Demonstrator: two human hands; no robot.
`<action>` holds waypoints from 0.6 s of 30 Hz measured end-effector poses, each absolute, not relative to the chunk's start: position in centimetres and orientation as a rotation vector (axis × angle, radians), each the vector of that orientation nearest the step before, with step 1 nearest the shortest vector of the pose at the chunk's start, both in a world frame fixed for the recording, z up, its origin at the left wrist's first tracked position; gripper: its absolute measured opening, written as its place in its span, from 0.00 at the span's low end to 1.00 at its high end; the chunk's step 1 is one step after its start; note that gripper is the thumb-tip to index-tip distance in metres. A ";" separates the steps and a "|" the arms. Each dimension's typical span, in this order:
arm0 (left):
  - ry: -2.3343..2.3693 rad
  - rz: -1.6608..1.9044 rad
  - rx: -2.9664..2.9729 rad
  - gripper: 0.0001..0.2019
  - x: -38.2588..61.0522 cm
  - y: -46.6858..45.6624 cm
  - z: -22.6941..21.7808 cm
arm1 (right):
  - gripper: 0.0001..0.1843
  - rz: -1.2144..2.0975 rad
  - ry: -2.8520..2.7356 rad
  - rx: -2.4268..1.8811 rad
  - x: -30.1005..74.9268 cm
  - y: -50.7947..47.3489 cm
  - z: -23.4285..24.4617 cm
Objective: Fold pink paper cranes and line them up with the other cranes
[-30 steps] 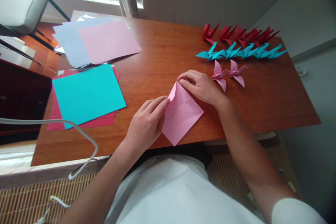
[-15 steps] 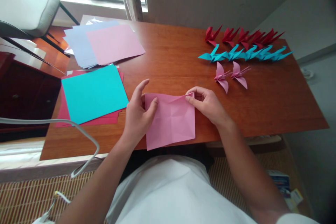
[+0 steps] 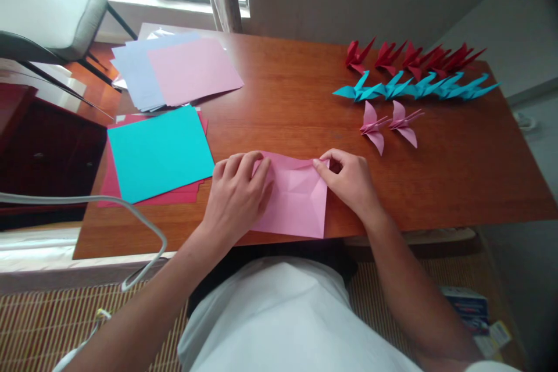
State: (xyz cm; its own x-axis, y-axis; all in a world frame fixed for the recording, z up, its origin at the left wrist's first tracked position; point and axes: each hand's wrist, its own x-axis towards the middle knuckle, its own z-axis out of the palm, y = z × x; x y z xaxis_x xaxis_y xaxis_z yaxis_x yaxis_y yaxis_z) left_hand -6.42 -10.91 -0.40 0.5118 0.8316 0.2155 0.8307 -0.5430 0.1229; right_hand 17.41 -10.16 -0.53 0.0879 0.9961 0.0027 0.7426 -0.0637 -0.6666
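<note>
A creased pink sheet of origami paper [image 3: 296, 206] lies near the table's front edge, its fold lines crossing in the middle. My right hand [image 3: 349, 183] pinches its far right corner between thumb and fingers, and the far edge bends up slightly there. Over the left side of the sheet is my left hand [image 3: 239, 192], back upward, with its fingers curled down onto the paper. The left thumb and the paper's left edge are mostly hidden beneath that hand.
On the wooden table [image 3: 283, 104], a turquoise sheet [image 3: 161, 154] tops red paper [image 3: 113, 183] at left. Behind lie pink [image 3: 196, 70] and pale blue sheets [image 3: 135, 78]. Rows of red [image 3: 386, 58], turquoise [image 3: 392, 90] and pink paper cranes [image 3: 372, 128] stand at right. A white cable [image 3: 143, 224] loops at front left.
My left hand has turned over, from thumb on top of the paper to fingers curled down over its left side. The right hand keeps its pinch on the corner. The view has shifted slightly.
</note>
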 end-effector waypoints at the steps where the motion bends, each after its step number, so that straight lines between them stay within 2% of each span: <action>1: 1.507 0.364 2.730 0.19 -6.5 -10.9 -0.5 | 0.10 0.656 -1.706 -1.857 17.4 -10.2 -0.6; 9: 1.482 0.244 2.792 0.23 -6.6 -10.0 -0.9 | 0.11 0.657 -1.793 -1.822 17.7 -11.0 -0.7; 14: 1.492 0.245 2.836 0.23 -6.5 -9.6 -1.0 | 0.04 0.624 -1.917 -1.658 17.7 -11.8 -0.6; 18: 1.557 0.218 2.862 0.25 -6.5 -9.6 -0.9 | 0.05 0.593 -1.929 -1.486 17.5 -12.2 -0.9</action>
State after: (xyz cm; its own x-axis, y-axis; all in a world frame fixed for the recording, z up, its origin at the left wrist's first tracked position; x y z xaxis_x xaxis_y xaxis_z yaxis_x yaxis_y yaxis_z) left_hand -6.46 -9.65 -0.87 0.5383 0.8243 0.1754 0.8408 -0.5396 -0.0448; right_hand 17.49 -12.18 -0.89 -0.1701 0.9641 0.2037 0.6831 0.2644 -0.6808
